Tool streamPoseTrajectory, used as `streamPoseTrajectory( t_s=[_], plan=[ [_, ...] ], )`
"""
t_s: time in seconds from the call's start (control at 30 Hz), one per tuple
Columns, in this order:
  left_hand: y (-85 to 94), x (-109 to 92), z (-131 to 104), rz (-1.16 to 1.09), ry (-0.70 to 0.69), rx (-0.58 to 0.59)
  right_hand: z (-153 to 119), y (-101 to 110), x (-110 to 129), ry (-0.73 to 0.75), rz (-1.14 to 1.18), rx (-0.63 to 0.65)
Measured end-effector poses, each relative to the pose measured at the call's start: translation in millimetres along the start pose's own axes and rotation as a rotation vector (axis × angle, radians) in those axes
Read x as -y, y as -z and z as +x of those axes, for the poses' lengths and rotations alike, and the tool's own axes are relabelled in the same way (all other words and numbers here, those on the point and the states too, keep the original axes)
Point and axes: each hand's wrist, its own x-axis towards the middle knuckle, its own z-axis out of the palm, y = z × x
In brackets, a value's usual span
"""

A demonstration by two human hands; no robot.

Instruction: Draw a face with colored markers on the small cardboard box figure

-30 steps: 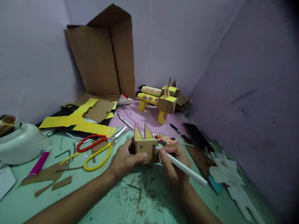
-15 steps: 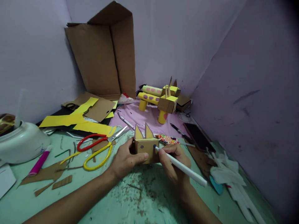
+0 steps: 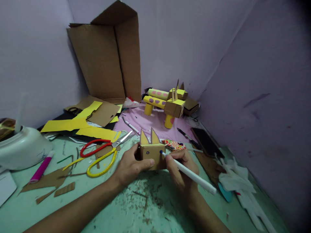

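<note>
My left hand grips a small cardboard box by its left side, thumb across the front. Two pointed ears with yellow faces stand up from the box's top, and a small dark ring is drawn at the left of its front. Between the fingers of my right hand is a white pen, slanting down to the right. Its blue tip meets the front of the box at the upper right, over a dark blue spot. Scissors with red and yellow handles lie open to the left of the box.
Two yellow cardboard animals stand behind on pink cloth. A large cardboard box leans at the back. Yellow paper strips, a purple tube and a white pot are left; a phone and crumpled white plastic are right.
The pen's rear end has shifted very slightly right. The blue spot under its tip shows a little more plainly. My left hand and the cardboard box stay in place.
</note>
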Motion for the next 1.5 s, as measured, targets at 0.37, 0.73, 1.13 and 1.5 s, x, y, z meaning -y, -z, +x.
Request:
streamPoseTrajectory(
  t_s=[0.37, 0.73, 1.13, 1.5],
  plan=[
    [-0.4, -1.9, -1.0, 0.016, -0.004, 0.000, 0.2, -0.6, 0.1, -0.003, -0.022, -0.031],
    [-0.1, -1.4, -0.5, 0.012, -0.012, 0.003, -1.1, 0.4, -1.0, -0.034, 0.005, 0.015],
    [0.1, -1.3, -1.6, 0.012, -0.013, 0.007, -1.0, -0.4, -4.5, -0.051, -0.043, -0.009],
    [-1.0, -3.7, -1.6, 0.021, -0.010, -0.002, -0.6, -0.1, -6.9, -0.034, -0.031, -0.012]
  ],
)
